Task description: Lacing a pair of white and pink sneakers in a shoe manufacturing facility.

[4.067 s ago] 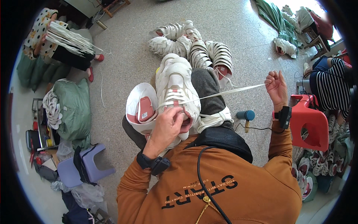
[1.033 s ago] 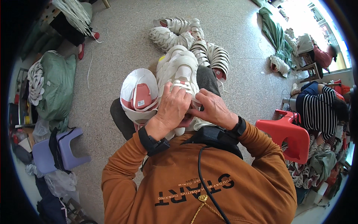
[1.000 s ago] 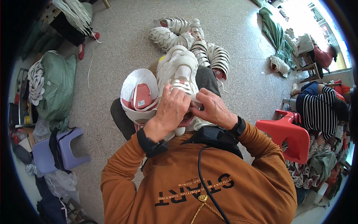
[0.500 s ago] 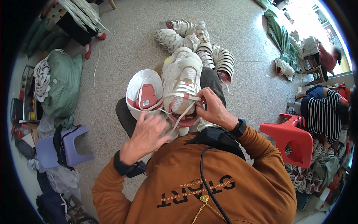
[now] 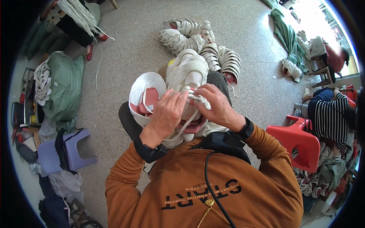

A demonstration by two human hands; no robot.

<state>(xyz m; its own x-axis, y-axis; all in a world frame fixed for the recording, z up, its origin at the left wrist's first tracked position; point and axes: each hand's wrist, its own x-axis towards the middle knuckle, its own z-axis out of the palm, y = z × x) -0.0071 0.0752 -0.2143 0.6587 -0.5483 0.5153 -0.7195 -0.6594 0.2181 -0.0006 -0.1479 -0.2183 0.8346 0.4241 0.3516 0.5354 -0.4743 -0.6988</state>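
The largest shift we saw was in the left hand [image 5: 167,112]: half a second earlier it hung apart from the shoe at eight o'clock, and by this moment its fingertips had reached the lacing. The right hand [image 5: 220,108] had stayed close, at four o'clock, fingers arched above a bend of lace and thumb below. We judged that the lacing was therefore being worked from both sides at once. We could not tell whether either hand was truly grasping; the folded fingers hid it.

Beneath everything spread a grey, speckled, hard floor [image 5: 133,38]. At nine o'clock, well apart, slumped a wrinkled dark-green sack [image 5: 66,87]; at four, a smooth, rounded red plastic stool [image 5: 294,142]. From twelve to two lay ribbed, curving rows of nested off-white shoe uppers [image 5: 181,41]. The off-white shoe upper with layered panels and fine mesh [image 5: 192,66] lay over the lap, toe toward twelve. Just beside it, at nine, gaped a bowl-like white upper with pink lining [image 5: 146,81]. Smallest was the flat, soft white lace [image 5: 189,121], trailing toward seven.
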